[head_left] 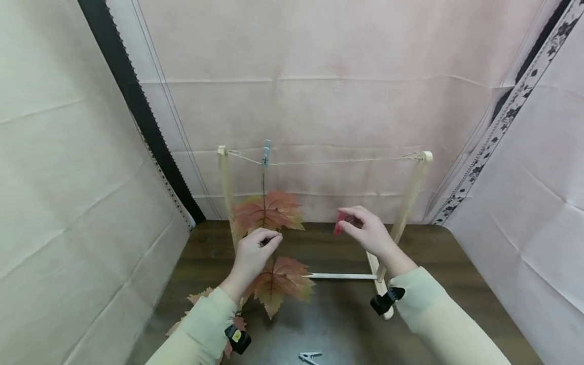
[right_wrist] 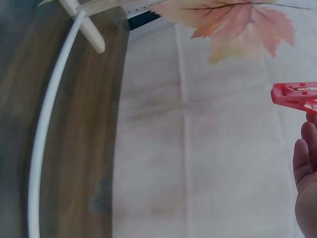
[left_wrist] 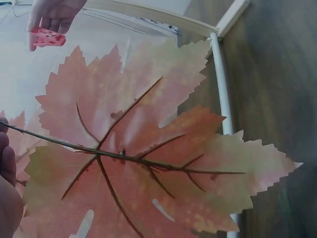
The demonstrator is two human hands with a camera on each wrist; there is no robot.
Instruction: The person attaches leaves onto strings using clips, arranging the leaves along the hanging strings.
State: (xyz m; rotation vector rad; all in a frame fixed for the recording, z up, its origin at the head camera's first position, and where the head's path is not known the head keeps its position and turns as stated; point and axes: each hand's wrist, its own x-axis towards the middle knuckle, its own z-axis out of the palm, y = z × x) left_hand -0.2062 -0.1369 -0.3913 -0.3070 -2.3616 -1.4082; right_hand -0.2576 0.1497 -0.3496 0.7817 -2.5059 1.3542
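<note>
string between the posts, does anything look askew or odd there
Slightly askew: the string dips at the blue clip near its left end instead of running straight, perhaps pulled down by the leaves hanging there. Nothing else stands out.

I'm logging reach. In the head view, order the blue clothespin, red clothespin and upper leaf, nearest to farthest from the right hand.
1. Red clothespin, held in the right hand
2. Upper leaf, to the left
3. Blue clothespin, above that leaf

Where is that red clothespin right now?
In the head view, the red clothespin is pinched in the person's right hand, right of centre, below the string and between the upper leaf and the right wooden post.
</note>
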